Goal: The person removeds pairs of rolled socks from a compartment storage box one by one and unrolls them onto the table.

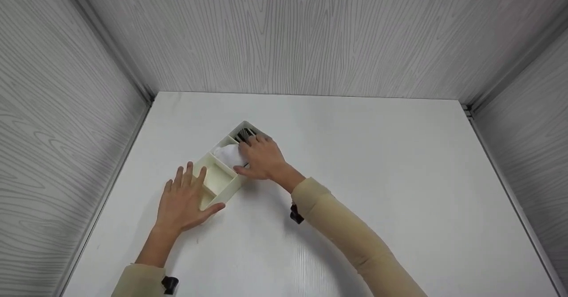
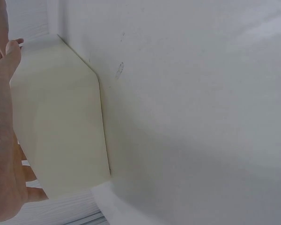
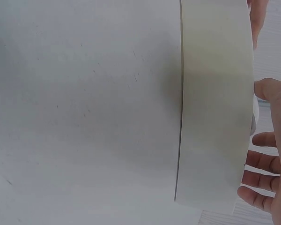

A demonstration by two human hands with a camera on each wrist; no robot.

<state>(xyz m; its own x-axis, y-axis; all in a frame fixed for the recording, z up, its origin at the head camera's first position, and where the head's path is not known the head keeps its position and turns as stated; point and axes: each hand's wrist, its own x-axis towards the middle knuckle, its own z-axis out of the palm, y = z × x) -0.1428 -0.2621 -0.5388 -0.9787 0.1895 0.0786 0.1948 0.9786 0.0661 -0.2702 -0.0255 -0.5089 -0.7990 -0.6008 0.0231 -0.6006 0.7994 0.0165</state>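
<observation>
A long cream box [image 1: 231, 189] with dividers lies diagonally on the table. Its far compartment contains a black-and-white striped bundle [image 1: 244, 134], partly covered by fingers, and the one beside it a white cloth bundle [image 1: 229, 155]. My right hand [image 1: 262, 158] reaches over these two compartments, its fingertips among the bundles and its thumb at the near rim. In the right wrist view, the fingers [image 3: 262, 180] extend along the top of the box wall. My left hand [image 1: 179, 203] rests with spread fingers over the near-left end, thumb along the outer wall.
The box stands on a white tabletop [image 1: 377, 164], left of the middle. Grey wood-grain panels [image 1: 284, 35] rise behind the table and on both sides. Each wrist wears a small black device [image 1: 296, 215] at the sleeve.
</observation>
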